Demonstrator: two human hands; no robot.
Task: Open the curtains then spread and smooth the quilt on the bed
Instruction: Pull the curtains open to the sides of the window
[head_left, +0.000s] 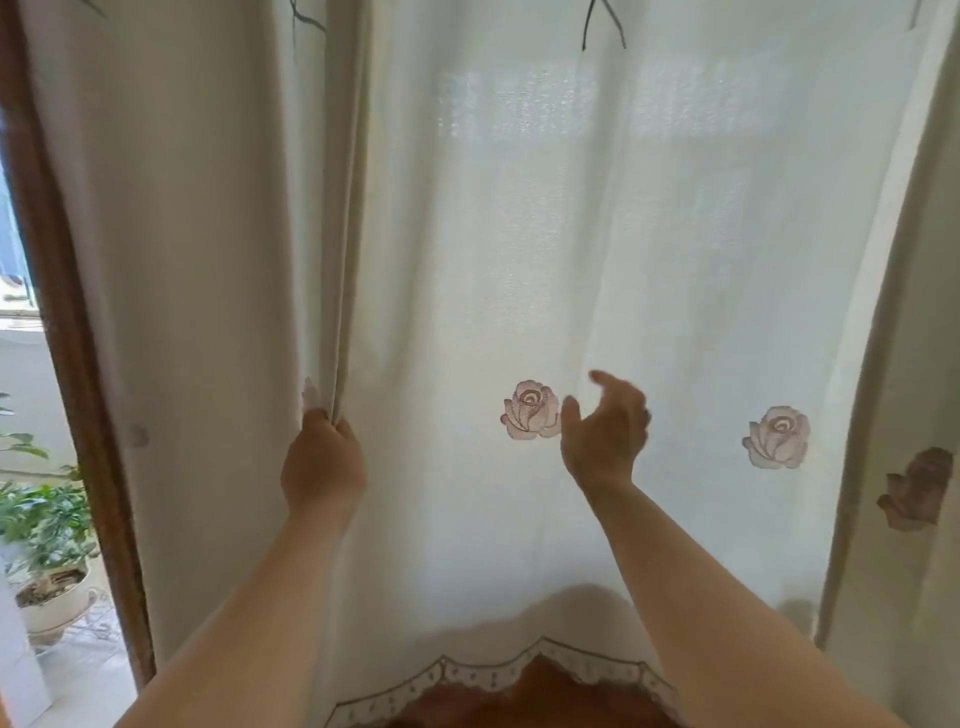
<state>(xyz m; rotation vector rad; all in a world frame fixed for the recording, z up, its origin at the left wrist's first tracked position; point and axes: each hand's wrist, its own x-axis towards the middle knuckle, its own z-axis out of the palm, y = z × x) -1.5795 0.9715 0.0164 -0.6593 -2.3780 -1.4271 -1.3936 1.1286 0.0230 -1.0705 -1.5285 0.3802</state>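
A cream curtain (519, 234) with embroidered pink roses (531, 410) and a lace-trimmed scalloped hem hangs right in front of me, filling the view. My left hand (323, 462) pinches a vertical fold of the curtain at about waist height, left of centre. My right hand (605, 428) is raised in front of the cloth beside one rose, fingers apart and curled, holding nothing. Daylight glows through the fabric. No bed or quilt is in view.
A brown wooden door frame (67, 332) runs down the left edge, with a balcony and a potted green plant (44, 525) beyond it. A second cream panel (904, 364) with a darker rose hangs at the right. Reddish-brown wood shows below the hem.
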